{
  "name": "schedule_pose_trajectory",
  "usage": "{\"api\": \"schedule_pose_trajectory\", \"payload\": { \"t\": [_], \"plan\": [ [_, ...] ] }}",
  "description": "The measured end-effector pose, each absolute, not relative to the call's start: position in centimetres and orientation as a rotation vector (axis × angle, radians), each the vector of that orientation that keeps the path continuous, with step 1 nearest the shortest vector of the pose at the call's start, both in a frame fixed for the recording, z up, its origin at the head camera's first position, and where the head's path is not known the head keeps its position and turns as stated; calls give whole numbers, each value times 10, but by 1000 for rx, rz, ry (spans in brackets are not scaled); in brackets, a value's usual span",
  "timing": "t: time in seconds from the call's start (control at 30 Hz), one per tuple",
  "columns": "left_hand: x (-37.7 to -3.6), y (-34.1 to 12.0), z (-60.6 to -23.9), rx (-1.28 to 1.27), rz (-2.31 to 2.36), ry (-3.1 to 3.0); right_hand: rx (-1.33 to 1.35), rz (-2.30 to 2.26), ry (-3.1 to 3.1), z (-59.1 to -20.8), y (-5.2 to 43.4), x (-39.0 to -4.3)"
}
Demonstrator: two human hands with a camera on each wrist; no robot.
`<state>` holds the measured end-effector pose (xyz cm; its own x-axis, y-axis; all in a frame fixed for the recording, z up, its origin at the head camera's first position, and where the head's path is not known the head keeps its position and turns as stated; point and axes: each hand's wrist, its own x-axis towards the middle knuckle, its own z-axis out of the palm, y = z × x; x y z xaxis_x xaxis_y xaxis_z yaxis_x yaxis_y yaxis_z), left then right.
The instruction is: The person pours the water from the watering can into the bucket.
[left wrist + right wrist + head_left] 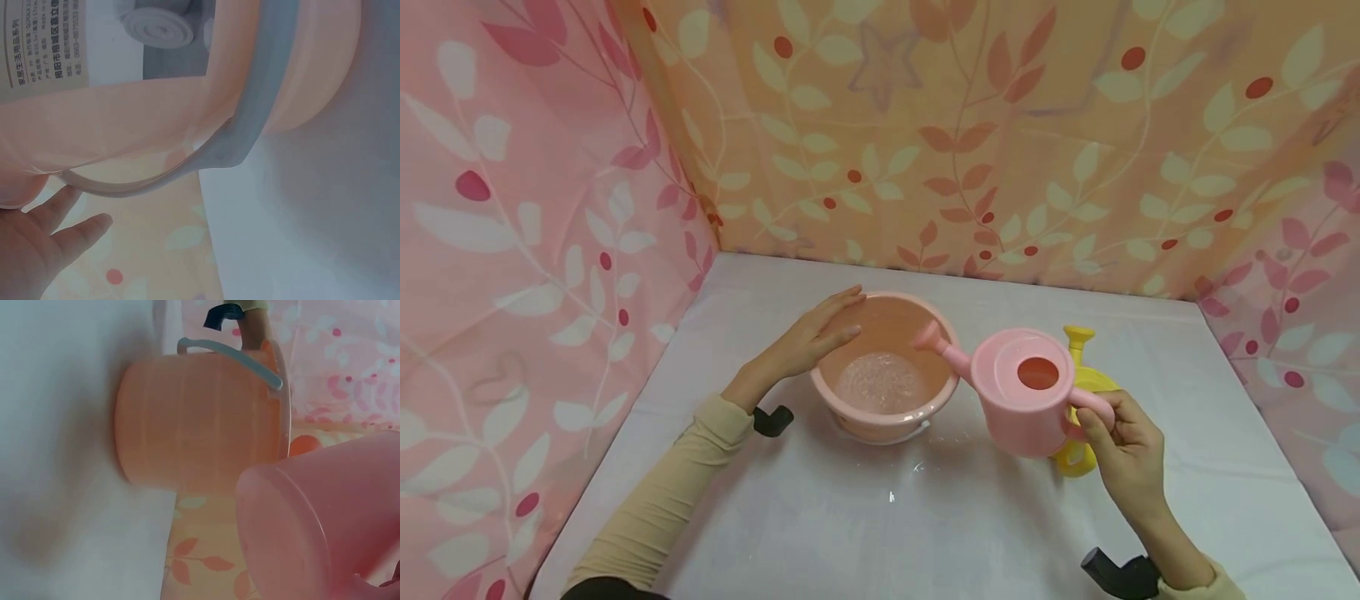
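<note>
Right hand (1123,454) holds pink watering can (1026,392) beside bucket (886,371)

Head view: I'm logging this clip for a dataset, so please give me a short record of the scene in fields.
Surface: white table, floral cloth walls around it
Left hand: left hand rests flat, fingers straight, on the rim of the pink bucket
Bucket contents: a little water at the bottom
Bucket handle: grey, folded down along the side
Right hand: right hand grips the handle of the pink watering can
Spout: over the bucket's right rim
Behind the can: yellow watering can, mostly hidden
</note>
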<state>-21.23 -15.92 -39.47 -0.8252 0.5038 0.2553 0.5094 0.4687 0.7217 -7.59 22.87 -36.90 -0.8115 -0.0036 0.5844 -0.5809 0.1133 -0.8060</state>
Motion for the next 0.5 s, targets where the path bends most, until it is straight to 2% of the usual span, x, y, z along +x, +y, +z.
{"api": "schedule_pose_trajectory", "payload": {
  "t": [0.5],
  "plan": [
    [-211, -159, -394, -933, -1328, -2681, 502, 1574, -2000, -372, 229, -81]
  ]
}}
